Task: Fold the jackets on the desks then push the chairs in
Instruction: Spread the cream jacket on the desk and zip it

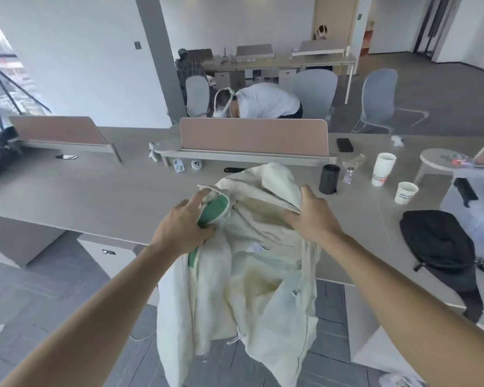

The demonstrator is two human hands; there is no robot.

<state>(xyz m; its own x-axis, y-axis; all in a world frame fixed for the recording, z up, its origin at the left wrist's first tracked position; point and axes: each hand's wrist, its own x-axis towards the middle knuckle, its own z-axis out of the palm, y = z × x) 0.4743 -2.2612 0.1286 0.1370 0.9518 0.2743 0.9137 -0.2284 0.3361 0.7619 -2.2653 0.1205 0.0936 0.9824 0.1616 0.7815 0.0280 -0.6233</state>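
A cream-white jacket (252,277) with green collar lining lies half on the grey desk (95,202), its lower part hanging over the front edge toward the floor. My left hand (183,227) grips the green-lined collar edge by the zipper. My right hand (313,216) holds the jacket's other shoulder edge, fingers curled on the cloth. A second, black jacket (437,244) lies bunched on the desk to the right, one sleeve dangling off the edge. Grey chairs (380,99) stand pulled out at the far row.
On the desk to the right are a black cylinder (329,179), two paper cups (383,169), a small bottle (348,174) and a phone (344,144). A pink divider (253,138) runs along the desk's back. A person in white (266,100) bends over beyond it.
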